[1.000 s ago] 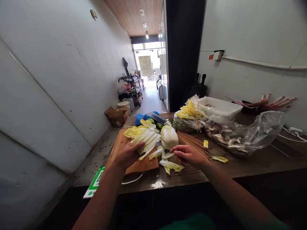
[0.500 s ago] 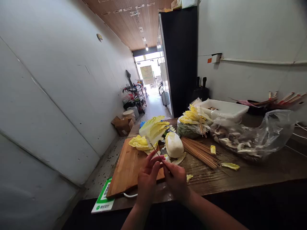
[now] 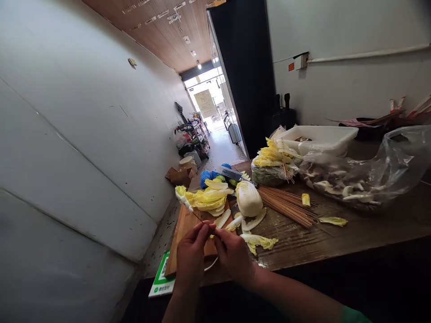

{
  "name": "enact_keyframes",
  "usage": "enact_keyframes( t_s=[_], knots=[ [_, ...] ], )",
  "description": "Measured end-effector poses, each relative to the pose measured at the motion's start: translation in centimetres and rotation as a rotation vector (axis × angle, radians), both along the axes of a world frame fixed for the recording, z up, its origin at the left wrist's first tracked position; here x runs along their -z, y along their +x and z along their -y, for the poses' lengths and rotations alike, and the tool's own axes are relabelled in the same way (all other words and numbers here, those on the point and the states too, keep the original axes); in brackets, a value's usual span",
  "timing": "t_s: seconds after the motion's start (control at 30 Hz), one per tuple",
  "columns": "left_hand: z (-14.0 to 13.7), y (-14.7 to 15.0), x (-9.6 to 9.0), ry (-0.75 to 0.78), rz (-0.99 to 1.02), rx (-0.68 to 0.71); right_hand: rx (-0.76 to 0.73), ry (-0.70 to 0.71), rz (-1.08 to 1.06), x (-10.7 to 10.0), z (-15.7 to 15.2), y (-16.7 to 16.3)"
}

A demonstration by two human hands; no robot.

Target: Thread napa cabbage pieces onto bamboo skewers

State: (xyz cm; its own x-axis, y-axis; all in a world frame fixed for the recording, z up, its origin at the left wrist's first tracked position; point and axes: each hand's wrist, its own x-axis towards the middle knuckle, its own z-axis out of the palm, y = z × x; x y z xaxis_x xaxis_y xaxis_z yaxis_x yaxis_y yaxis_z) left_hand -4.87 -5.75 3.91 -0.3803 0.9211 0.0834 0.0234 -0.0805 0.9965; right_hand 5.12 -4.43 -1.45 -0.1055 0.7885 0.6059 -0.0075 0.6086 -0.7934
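Just over the front of the wooden cutting board (image 3: 183,237), both my hands are closed on one thin skewer (image 3: 198,217). My left hand (image 3: 192,249) pinches it between thumb and fingers; my right hand (image 3: 234,253) grips it close beside, near the lower end. A napa cabbage leaf (image 3: 183,198) is on the skewer's far end, seen edge-on and bunched, tilted up to the left. Behind it, loose yellow cabbage leaves (image 3: 210,197) lie piled on the board. A pale cabbage head (image 3: 249,200) stands right of the board, with leaf pieces (image 3: 261,242) in front of it.
Right of the cabbage lies a bundle of bare skewers (image 3: 286,206). Beyond are a bag of skewered leaves (image 3: 274,163), a white plastic tub (image 3: 323,137) and a clear bag of mushrooms (image 3: 350,184). A knife (image 3: 234,172) lies behind the cabbage. A green QR sign (image 3: 161,280) sits at the front-left edge.
The skewer and leaf have swung left and down, and the leaf has turned from broad side to edge-on. Both hands shifted left. The view has tilted, revealing the knife and a cabbage piece in front.
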Motion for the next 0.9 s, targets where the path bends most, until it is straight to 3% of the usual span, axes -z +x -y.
enact_keyframes(
  t_s=[0.1, 0.2, 0.33, 0.47, 0.63, 0.8, 0.9],
  knots=[
    [-0.1, 1.1, 0.1, 0.025, -0.134, -0.066, -0.039, -0.118, -0.103, -0.1, -0.4, 0.5],
    [-0.2, 2.0, 0.5, 0.070, -0.260, -0.082, -0.179, -0.304, -0.319, 0.3, -1.5, 1.3],
    [-0.3, 1.7, 1.5, 0.041, -0.280, -0.144, -0.319, -0.462, -0.412, 1.3, -3.3, 3.3],
    [-0.9, 0.4, 2.2, 0.032, 0.057, -0.091, -0.383, -0.565, -0.465, 1.8, -4.5, 4.9],
    [-2.2, 0.5, 1.8, -0.125, 0.556, 0.174, -0.422, -0.624, -0.505, 2.0, -4.1, 4.3],
    [-3.4, 1.8, 0.8, -0.251, 0.890, 0.408, -0.413, -0.607, -0.494, 1.6, -2.4, 3.4],
    [-3.7, 2.4, 0.6, -0.242, 1.022, 0.513, -0.429, -0.587, -0.449, 0.9, -1.2, 3.9]
  ],
)
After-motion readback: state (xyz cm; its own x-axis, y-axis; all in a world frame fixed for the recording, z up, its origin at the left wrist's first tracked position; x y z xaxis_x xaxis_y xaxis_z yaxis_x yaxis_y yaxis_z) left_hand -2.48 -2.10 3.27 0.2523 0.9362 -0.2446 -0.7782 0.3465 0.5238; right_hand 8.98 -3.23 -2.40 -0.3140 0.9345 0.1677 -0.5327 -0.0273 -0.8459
